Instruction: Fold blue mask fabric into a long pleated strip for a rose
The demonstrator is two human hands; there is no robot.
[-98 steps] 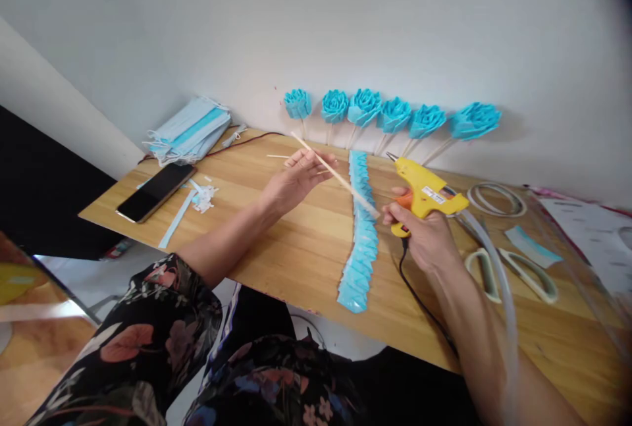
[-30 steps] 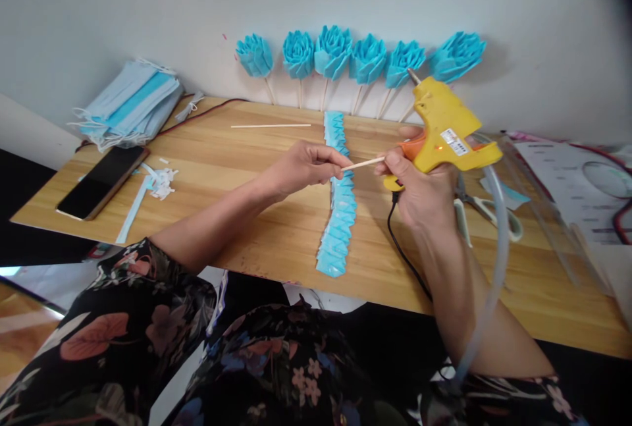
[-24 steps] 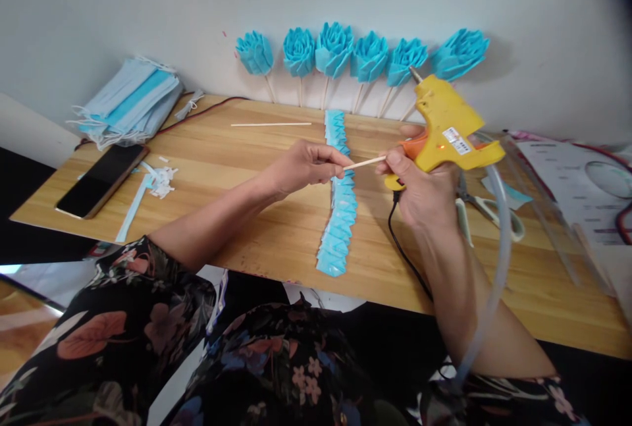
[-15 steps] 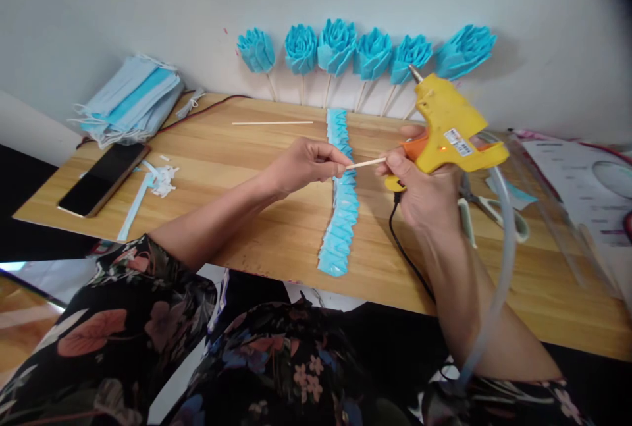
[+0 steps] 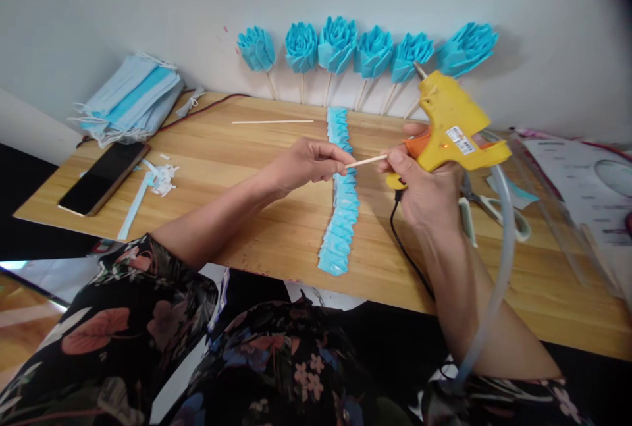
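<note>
Wooden stick spans the gap between the two hands above the wooden table, over and right of the pleated blue strip; the left hand pinches its left end between thumb and fingers; the right hand wraps the yellow glue gun and seems to nip the stick's right end with its thumb; since that hand minds two things, the stick could slip or twist if either pinch slackens; the metal nozzle points up and far, overlapping one of the blue flowers in view, though I cannot tell whether it touches; a careless tilt could, if it is hot, scorch one; the black cord, running under the right forearm, might snag and jerk the gun.
</note>
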